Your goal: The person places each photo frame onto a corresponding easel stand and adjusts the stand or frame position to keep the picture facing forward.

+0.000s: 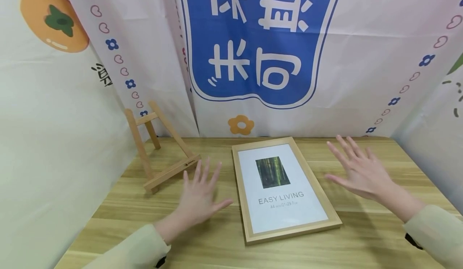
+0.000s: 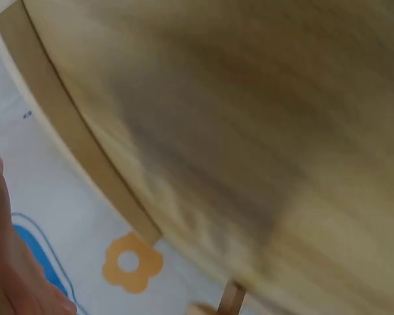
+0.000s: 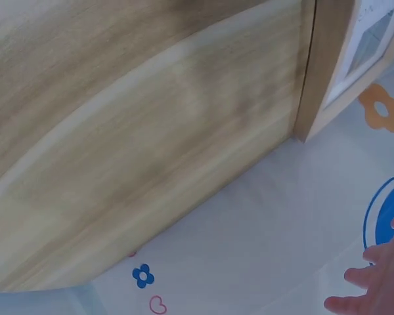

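Head view shows the rectangular pale-wood picture frame (image 1: 285, 191) lying face up on the wood-grain bench (image 1: 211, 247), its smallest lettering hard to read; both wrist views crop the hands. Bare bench lies either side of the frame. The left hand (image 1: 199, 200), fingers splayed, holding nothing, is near the pale wooden easel (image 1: 171, 173); the right hand (image 1: 365, 175) is likewise spread and free.
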Demonstrator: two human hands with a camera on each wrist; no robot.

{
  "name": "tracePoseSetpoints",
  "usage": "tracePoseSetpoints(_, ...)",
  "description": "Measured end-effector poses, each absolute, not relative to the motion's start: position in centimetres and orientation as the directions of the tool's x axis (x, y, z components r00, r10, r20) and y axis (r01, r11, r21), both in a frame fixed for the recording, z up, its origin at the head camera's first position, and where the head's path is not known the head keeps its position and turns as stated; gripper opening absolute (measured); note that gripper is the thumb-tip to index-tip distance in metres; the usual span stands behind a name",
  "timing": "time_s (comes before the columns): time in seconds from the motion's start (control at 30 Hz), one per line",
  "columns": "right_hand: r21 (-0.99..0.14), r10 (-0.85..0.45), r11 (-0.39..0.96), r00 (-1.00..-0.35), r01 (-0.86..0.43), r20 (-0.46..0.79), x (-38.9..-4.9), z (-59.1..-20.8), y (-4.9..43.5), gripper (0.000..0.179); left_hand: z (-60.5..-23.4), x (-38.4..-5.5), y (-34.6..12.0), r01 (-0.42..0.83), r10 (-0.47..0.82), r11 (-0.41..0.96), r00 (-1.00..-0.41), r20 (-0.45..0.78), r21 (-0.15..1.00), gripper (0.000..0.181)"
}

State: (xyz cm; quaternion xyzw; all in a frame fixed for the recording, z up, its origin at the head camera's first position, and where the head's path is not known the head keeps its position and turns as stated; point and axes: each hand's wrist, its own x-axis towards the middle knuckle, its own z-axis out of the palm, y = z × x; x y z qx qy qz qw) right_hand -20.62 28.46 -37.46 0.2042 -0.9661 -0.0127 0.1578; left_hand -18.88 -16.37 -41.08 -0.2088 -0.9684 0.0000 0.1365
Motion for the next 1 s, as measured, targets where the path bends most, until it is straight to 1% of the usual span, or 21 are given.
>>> tracePoseSetpoints(0.23, -0.008, -0.424, 0.896, -0.863, -0.443, 0.274, -21.4, -39.9, 28.3, 0.092, -42.6, -19.4, -14.5, 0.402, 0.371, 0.907, -0.903, 0.216, 0.125, 0.105)
tracePoseSetpoints(0.4, -0.095, -0.438, 0.881, -0.875, -0.463, 0.207, -21.7, -41.7, 28.4, 0.090, -43.4, -19.8, -13.3, 0.381, 0.342, 0.882, -0.922, 0.181, 0.278, 0.108)
tracePoseSetpoints(0.57, -0.202, -0.434, 0.869, -0.892, -0.452, 0.127, -21.4, -42.9, 28.3, 0.086, -44.0, -20.0, -12.8, 0.357, 0.334, 0.801, -0.933, 0.137, 0.480, 0.114)
tracePoseSetpoints(0.73, -0.296, -0.420, 0.855, -0.903, -0.426, 0.086, -21.3, -43.8, 28.1, 0.084, -44.8, -20.1, -12.9, 0.308, 0.325, 0.706, -0.941, 0.094, 0.638, 0.116)
tracePoseSetpoints(0.87, -0.373, -0.400, 0.836, -0.912, -0.402, 0.087, -21.3, -44.5, 28.1, 0.082, -45.7, -20.2, -13.2, 0.263, 0.333, 0.660, -0.942, 0.040, 0.704, 0.116)
tracePoseSetpoints(1.0, -0.436, -0.385, 0.812, -0.917, -0.388, 0.099, -21.5, -44.9, 28.0, 0.080, -46.3, -20.2, -13.2, 0.240, 0.332, 0.666, -0.943, 0.008, 0.706, 0.114)
